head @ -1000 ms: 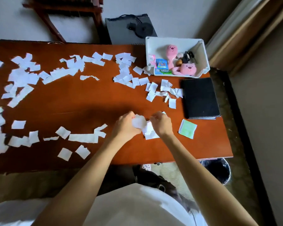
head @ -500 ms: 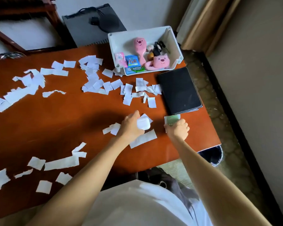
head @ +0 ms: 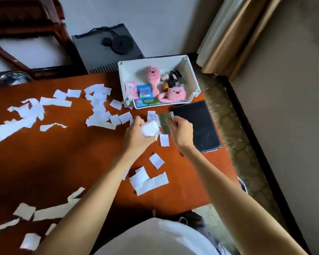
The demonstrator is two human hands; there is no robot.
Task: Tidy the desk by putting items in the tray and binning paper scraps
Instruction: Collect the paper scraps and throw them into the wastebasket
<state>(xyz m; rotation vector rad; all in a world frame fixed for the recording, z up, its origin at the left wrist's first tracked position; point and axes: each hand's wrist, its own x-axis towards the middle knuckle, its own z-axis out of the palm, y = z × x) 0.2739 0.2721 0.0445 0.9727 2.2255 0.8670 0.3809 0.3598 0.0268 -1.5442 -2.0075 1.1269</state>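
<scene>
Tray (head: pixel 192 78), one, is set at the far right of the desk (head: pixel 63 153), two pink toys (head: pixel 152 78) inside. One white case (head: pixel 150 128) is gripped by the left hand (head: pixel 136 138), fingers curled; one green packet (head: pixel 164 122) is pinched by the right hand (head: pixel 181 131), both just short of the tray. Paper scraps (head: pixel 99 105) beyond counting are strewn across the desk.

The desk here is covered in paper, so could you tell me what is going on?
A person is tidying it. Their left hand grips a small white case and their right hand pinches a flat green packet, both just short of the white tray, which already holds pink toys and a gum pack. A black notebook lies beside the tray, and torn paper scraps are scattered over the desk.
</scene>
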